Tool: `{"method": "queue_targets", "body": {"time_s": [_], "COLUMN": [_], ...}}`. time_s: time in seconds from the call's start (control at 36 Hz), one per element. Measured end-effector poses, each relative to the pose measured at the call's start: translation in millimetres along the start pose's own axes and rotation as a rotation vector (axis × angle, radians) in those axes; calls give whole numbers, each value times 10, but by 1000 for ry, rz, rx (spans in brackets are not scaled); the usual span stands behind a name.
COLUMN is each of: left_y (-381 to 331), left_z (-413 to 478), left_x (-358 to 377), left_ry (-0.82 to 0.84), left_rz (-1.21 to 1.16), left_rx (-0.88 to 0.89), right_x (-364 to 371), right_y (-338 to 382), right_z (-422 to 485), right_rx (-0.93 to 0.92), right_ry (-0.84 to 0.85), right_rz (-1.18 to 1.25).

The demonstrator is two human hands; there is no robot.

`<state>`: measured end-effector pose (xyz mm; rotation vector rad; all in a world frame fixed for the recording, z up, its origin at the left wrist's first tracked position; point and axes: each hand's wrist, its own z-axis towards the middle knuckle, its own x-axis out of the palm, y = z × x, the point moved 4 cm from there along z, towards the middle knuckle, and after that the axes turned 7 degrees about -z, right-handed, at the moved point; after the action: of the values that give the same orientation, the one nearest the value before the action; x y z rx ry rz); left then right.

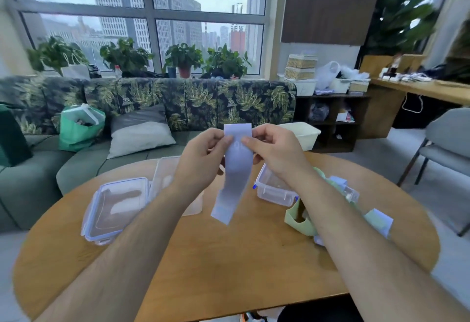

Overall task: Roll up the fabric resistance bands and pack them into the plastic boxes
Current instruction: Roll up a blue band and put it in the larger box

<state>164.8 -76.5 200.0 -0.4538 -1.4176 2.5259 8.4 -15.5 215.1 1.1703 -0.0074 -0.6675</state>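
A pale lavender fabric band (235, 176) hangs above the round wooden table (229, 258), held up in front of me. My left hand (203, 154) pinches its upper left edge and my right hand (274, 154) pinches its upper right edge; the lower end dangles free. A clear plastic box (273, 190) with a blue clip stands open behind my right forearm. Another clear box (165, 176) sits behind my left forearm, and its lid (117, 209) lies flat to the left. A pale green band (300, 220) and more lavender bands (379, 220) lie in a loose pile at the right.
A leaf-patterned sofa (178, 103) with a grey-white cushion (140, 133) stands beyond the table, with a white tub (302, 131) near its right end. A grey chair (447, 143) stands at the right. A dark shelf unit (330, 118) sits at the back.
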Motion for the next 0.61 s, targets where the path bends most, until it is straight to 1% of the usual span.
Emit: {"method": "queue_targets", "body": {"time_s": [0.06,0.14,0.25,0.33,0.44,0.61], "left_y": [-113,-242,-252,-80,396,1402], "left_z": [-17,-53,-131,-190,-303,-531], "left_x": [-25,-60,-65,-34,57,310], "left_ry": [24,49,111,140,138,120], "left_rz": [-18,-116,-279,-278,-236,-55], "left_rx": [-2,-46,-174,-290,-424,-513], "right_x": [-33,-73,-85,-29,152,621], "right_y": [104,234,314,190,-290,-1385], "right_z": [-67,-157,-245,-293,-342,-486], "right_rx": [0,18,84,167,300,453], "right_ry": [13,49,108,154,186,231], "right_rz": [18,54,70,73,7,-193]}}
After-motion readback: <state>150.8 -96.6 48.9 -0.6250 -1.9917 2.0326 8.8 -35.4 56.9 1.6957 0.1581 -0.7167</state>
